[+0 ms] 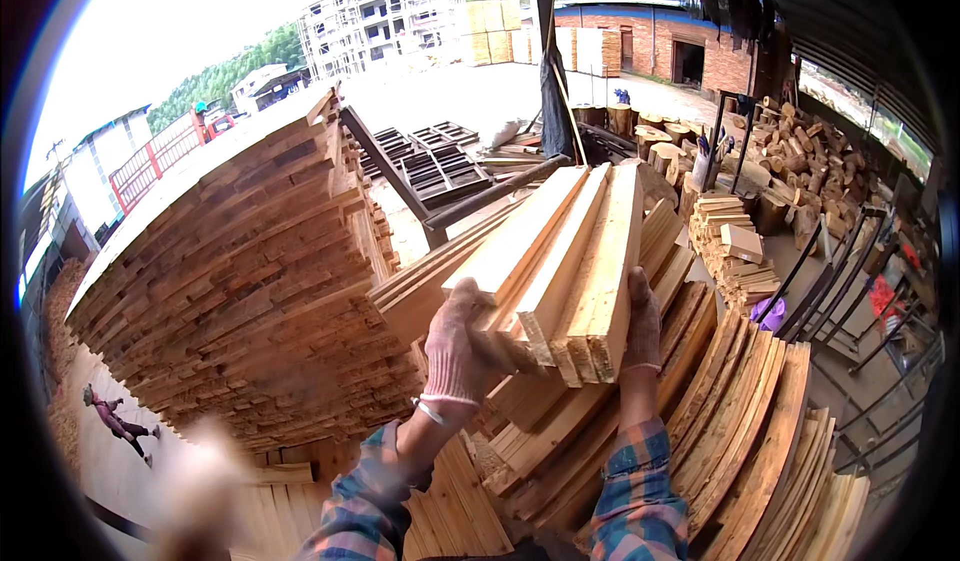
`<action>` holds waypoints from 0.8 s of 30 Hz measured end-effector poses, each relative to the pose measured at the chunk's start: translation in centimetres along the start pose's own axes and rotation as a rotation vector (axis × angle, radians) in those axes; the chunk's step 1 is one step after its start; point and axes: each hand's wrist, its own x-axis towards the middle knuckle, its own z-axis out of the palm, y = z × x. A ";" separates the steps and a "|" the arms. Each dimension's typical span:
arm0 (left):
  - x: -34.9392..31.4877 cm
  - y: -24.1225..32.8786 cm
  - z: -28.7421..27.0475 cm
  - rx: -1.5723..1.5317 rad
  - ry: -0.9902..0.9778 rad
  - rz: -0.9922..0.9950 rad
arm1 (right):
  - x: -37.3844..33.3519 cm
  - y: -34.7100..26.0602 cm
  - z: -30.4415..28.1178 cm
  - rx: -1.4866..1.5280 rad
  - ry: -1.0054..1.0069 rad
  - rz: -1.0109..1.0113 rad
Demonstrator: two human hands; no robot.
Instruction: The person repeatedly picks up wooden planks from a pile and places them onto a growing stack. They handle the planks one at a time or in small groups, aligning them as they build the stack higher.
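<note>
- The left hand point(460, 346), in a pale knitted glove, has its grip clamped on the left side of a bundle of boards point(575, 251), close to the near end; a white band point(428, 411) circles the wrist.
- The right hand point(641, 326), also gloved, has its grip clamped on the right side of the same bundle.
- The bundle is held between the two hands, long pale boards lying side by side and pointing away from the person, above other stacked timber.
- Both sleeves point(640, 491) are plaid in blue, orange and dark tones.
- Its near end faces are slightly blurred, so whether they bear any writing or stamp cannot fairly be told.
- Rows of boards point(740, 401) lie below and to the right of the right hand.
- A tall stack of brown timber point(230, 261) stands to the left of the hands.
- Past the bundle are dark slatted frames point(430, 161) and a black-wrapped post point(555, 81).
- On the right are a pile of cut logs point(800, 171), a stack of short pieces point(728, 246), and a purple item point(770, 313).
- Farther off stand a brick building point(655, 46) and a scaffolded building point(385, 21).
- At far left is another person point(115, 421); a pale blurred shape point(205, 486) covers part of the lower left.
</note>
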 end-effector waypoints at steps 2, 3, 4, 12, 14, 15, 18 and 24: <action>1.7 -1.5 -0.5 0.249 -0.093 0.170 | -0.8 -0.8 -0.6 -0.019 -0.002 0.021; 2.6 -0.9 -0.2 0.453 -0.148 0.333 | 1.0 -2.5 0.7 -0.019 -0.019 -0.014; 2.8 -1.8 -0.9 0.328 -0.173 0.381 | 0.6 -2.2 1.0 -0.031 0.007 -0.031; 6.3 -5.2 -4.1 0.185 -0.206 0.422 | 1.0 -1.7 0.7 -0.204 0.020 -0.050; 7.5 -6.6 -3.5 -0.095 -0.184 0.233 | 1.7 -1.2 -0.3 -0.263 -0.001 -0.082; 8.1 -6.5 -3.4 -0.162 -0.235 0.178 | 1.8 -0.9 -0.5 -0.260 0.029 -0.086; 7.4 -5.9 -2.5 -0.165 -0.371 0.031 | 1.7 -0.9 -0.7 -0.187 0.020 -0.055; 11.0 -3.5 -2.7 -0.017 -0.380 -0.269 | -0.1 -2.6 1.5 -0.076 0.009 -0.045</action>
